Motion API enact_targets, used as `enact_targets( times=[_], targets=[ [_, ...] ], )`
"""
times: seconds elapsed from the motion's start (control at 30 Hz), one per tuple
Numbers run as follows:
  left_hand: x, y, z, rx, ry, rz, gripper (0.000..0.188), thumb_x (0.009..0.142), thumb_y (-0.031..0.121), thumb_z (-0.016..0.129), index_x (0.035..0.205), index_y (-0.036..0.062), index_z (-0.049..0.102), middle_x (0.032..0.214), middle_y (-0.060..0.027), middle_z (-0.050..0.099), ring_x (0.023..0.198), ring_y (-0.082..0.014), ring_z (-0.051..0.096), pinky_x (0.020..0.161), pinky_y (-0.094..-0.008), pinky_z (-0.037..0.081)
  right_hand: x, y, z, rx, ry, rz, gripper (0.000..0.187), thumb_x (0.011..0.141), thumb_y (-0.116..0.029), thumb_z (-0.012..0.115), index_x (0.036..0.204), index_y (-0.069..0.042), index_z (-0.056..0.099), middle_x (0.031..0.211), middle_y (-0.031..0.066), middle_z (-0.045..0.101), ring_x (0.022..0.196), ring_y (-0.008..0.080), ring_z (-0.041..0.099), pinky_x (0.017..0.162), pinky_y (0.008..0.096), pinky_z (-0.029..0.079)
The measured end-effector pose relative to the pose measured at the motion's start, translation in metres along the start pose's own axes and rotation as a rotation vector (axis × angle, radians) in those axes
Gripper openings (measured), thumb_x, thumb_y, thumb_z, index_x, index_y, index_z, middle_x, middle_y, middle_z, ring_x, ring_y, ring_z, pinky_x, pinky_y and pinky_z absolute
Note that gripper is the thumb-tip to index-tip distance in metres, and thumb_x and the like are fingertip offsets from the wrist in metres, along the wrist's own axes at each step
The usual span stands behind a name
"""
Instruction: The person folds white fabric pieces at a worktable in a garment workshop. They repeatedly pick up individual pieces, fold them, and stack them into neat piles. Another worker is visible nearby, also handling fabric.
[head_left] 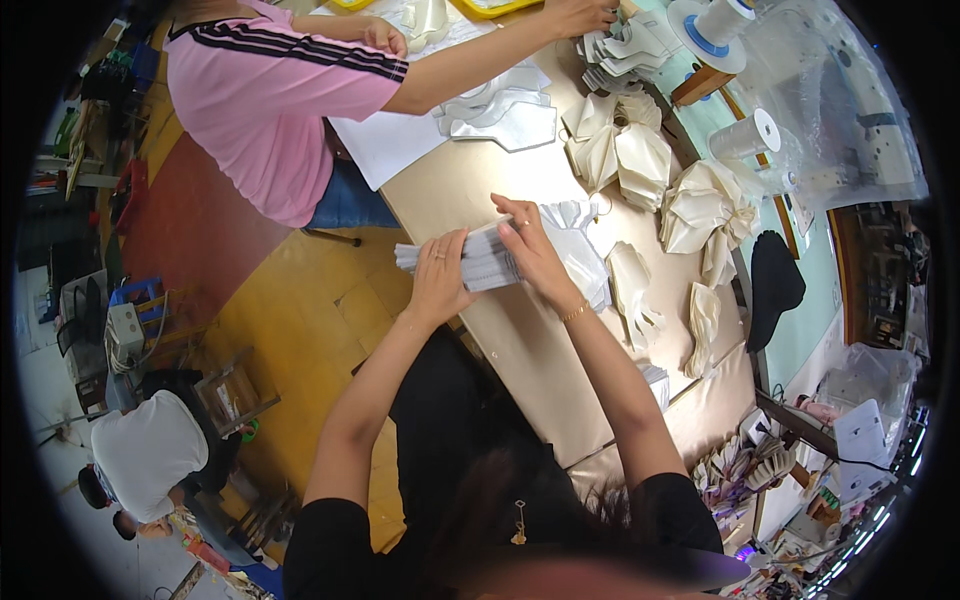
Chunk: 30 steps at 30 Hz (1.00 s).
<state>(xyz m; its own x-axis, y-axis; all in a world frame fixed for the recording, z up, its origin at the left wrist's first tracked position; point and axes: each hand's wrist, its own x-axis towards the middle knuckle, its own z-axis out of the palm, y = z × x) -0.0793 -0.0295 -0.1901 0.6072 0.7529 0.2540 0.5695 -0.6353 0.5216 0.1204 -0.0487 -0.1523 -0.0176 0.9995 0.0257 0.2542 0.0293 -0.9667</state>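
Note:
Between my two hands is a thick stack of flat white-grey cut pieces [487, 262], held just over the near edge of the table. My left hand [440, 278] wraps round the stack's left part, fingers on top. The right hand [537, 258] grips its other end, with the thumb on the top side and a forefinger stretched out beyond. Just to the right of that hand, more white shaped pieces [580, 245] lie on the tan tabletop [530, 350]. Beside them rests a cream bundle of thin pieces [630, 290].
Cream bundles [690, 205] and a thread cone [745, 135] stand to the right, near a black shaped piece [775, 290]. A co-worker in a pink shirt [260, 110] reaches over the far table toward stacked grey pieces [625, 55]. Another person in white [150, 450] sits at lower left.

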Motion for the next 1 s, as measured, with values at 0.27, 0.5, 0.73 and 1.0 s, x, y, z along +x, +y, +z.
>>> enact_targets(
  times=[0.27, 0.5, 0.73, 1.0],
  targets=[
    [-0.004, 0.010, 0.002, 0.027, 0.024, 0.010, 0.113, 0.058, 0.033, 0.089, 0.145, -0.0029, 0.027, 0.137, -0.0210, 0.048, 0.127, -0.0338, 0.048, 0.112, -0.0530, 0.029, -0.006, 0.012, -0.007, 0.028, 0.031, 0.062, 0.060, 0.096, -0.013, 0.044, 0.152, -0.003, 0.027, 0.152, 0.0210, 0.033, 0.143, 0.0323, 0.030, 0.117, 0.0342, 0.022],
    [0.005, 0.001, 0.003, 0.021, -0.042, -0.026, 0.117, 0.059, 0.040, 0.089, 0.146, -0.0030, 0.024, 0.139, -0.0201, 0.047, 0.128, -0.0348, 0.047, 0.112, -0.0521, 0.029, 0.007, 0.011, -0.002, 0.137, -0.044, 0.135, 0.075, 0.104, -0.048, 0.036, 0.156, -0.003, 0.008, 0.161, 0.0237, 0.012, 0.150, 0.0324, 0.014, 0.120, 0.0348, 0.014],
    [0.004, 0.000, 0.004, -0.057, 0.004, -0.005, 0.118, 0.059, 0.038, 0.089, 0.148, 0.0013, 0.021, 0.137, -0.0202, 0.045, 0.125, -0.0362, 0.046, 0.106, -0.0490, 0.034, 0.018, 0.006, -0.019, 0.289, 0.079, 0.183, 0.079, 0.103, -0.056, 0.028, 0.155, 0.000, 0.008, 0.162, 0.0220, 0.009, 0.151, 0.0306, 0.012, 0.121, 0.0356, 0.012],
    [0.006, 0.001, 0.013, -0.081, 0.077, 0.007, 0.109, 0.054, 0.029, 0.090, 0.141, 0.0049, 0.029, 0.131, -0.0166, 0.050, 0.119, -0.0341, 0.051, 0.103, -0.0477, 0.037, 0.015, 0.002, -0.001, -0.042, -0.044, 0.118, 0.072, 0.105, -0.051, 0.027, 0.153, 0.002, 0.021, 0.161, 0.0191, 0.020, 0.149, 0.0298, 0.020, 0.121, 0.0363, 0.016]
  ],
)
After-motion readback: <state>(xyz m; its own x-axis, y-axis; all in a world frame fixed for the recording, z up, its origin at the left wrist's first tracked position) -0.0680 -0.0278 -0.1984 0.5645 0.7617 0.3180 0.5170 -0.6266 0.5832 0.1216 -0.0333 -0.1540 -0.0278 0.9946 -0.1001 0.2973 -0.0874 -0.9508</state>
